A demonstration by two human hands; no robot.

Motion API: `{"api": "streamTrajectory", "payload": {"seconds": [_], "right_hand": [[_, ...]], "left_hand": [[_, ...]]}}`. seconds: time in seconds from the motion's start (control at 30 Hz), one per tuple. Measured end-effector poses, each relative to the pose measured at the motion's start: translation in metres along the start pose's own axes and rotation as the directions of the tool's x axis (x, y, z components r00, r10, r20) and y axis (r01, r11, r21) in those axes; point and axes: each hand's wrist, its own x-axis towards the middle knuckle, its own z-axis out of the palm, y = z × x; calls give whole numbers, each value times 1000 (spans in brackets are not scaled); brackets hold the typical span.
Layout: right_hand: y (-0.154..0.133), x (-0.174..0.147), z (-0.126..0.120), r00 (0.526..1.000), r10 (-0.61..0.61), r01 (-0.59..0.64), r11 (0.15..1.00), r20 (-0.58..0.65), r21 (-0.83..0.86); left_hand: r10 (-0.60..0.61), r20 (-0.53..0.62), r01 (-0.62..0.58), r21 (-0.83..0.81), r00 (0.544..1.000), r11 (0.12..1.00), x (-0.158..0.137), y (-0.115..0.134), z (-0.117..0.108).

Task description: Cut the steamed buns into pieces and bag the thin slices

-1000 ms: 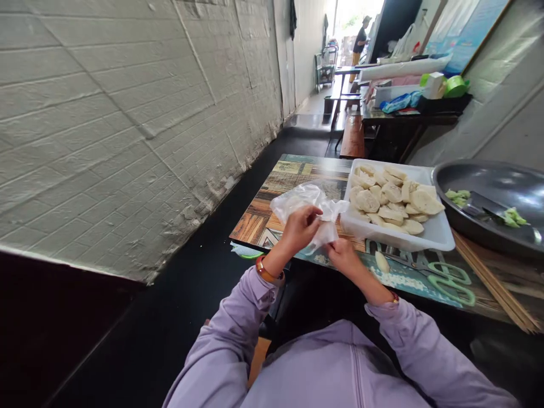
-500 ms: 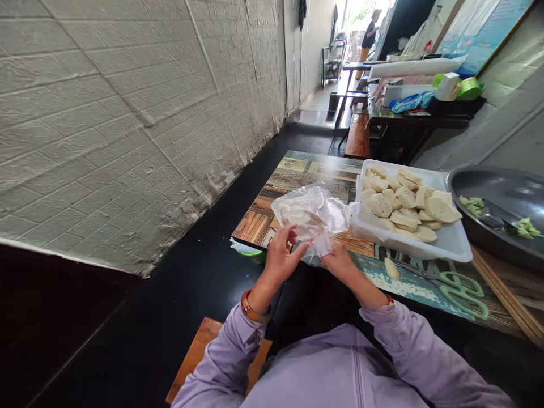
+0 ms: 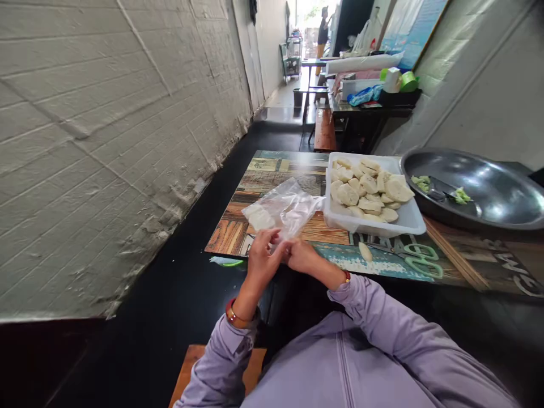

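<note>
A clear plastic bag lies on the patterned tabletop with pale slices inside its left part. At the bag's near edge, my left hand has its fingers curled and closed on the plastic. Close against it, my right hand pinches the gathered mouth of the bag. The two hands meet at the thumbs, and the gathered plastic between them is mostly hidden. To the right stands a white plastic tray heaped with thick pale slices.
Scissors with green handles and a small pale piece lie in front of the tray. Wooden chopsticks and a large metal bowl with green scraps are at right. A wooden bench stands beyond; a person is far off.
The view has turned right, so everything sits further left. My hands have come together at the bag's mouth, and the bag lies flatter on the table.
</note>
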Motion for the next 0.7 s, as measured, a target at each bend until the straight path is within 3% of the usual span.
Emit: {"api": "streamTrajectory", "payload": {"seconds": [0.13, 0.27, 0.37, 0.5, 0.7], "right_hand": [[-5, -5, -18, 997, -22, 28, 996, 75, -84], [7, -21, -48, 982, -173, 184, 970, 81, -159], [20, -39, -63, 986, -159, 154, 985, -55, -82], [38, -66, -66, 973, -84, 93, 995, -216, 32], [67, -111, -82, 911, -8, 53, 994, -413, 98]], "left_hand": [[47, 28, -49, 68, 998, 996, 15, -14, -1], [121, 113, -133, 110, 986, 985, 22, -30, 8], [191, 167, -223, 201, 967, 954, 19, -37, 18], [201, 167, -250, 363, 965, 898, 19, -42, 31], [187, 218, -264, 417, 958, 869, 52, -62, 33]]}}
